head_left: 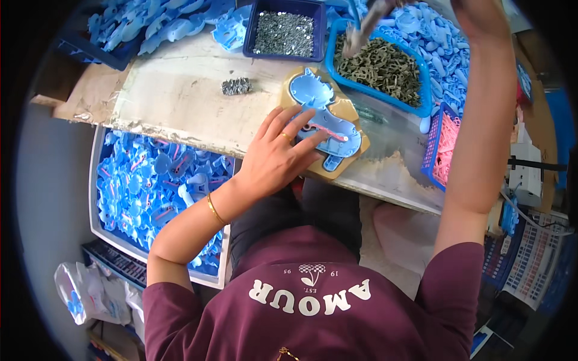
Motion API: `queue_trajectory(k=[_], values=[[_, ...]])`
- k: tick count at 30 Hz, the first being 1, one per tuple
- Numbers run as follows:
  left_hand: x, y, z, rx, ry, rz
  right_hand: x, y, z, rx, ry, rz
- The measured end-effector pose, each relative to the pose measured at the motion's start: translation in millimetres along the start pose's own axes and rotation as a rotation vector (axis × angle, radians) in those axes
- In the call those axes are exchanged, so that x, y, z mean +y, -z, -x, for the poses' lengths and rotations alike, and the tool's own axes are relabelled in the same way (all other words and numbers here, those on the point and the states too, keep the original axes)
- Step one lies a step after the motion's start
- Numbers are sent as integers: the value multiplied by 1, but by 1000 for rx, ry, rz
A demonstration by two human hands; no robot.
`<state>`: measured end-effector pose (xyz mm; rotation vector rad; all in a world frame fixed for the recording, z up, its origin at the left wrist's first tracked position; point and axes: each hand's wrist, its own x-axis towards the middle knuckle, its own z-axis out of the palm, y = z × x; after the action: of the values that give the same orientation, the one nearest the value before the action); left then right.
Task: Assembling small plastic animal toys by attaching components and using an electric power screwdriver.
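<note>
My left hand point(278, 149) lies with outstretched fingers over the lower blue plastic shell half point(346, 144), its fingertips touching the shell. A thin pink plastic strip point(331, 131) runs inside that shell. The piece sits in a tan fixture block point(343, 110) at the table's front edge, along with a rounded blue shell part point(311, 90) at its upper end. Far off at the upper right, my right hand point(475, 18) is cut by the picture's top edge, so its fingers are hidden. A blurred greyish tool point(366, 29) hangs left of it over the metal parts.
Behind the fixture stand a dark blue bin of small silver pieces point(283, 33) and a blue basket of metal clips point(379, 66). Blue parts point(430, 54) and a pink-parts basket point(445, 144) lie right. A small metal cluster point(236, 86) and crate of shells point(93, 192) are left.
</note>
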<state>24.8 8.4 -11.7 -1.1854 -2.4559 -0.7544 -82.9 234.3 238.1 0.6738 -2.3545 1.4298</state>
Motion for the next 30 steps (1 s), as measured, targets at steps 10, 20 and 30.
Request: queue_trajectory(k=[10, 20, 30], values=[[-3, -10, 4, -13, 6, -69, -2, -92, 65, 310, 49, -495], [1, -12, 3, 5, 4, -66, 0, -88, 67, 318, 71, -465], [0, -13, -1, -33, -14, -47, 16, -96, 68, 231, 169, -984]])
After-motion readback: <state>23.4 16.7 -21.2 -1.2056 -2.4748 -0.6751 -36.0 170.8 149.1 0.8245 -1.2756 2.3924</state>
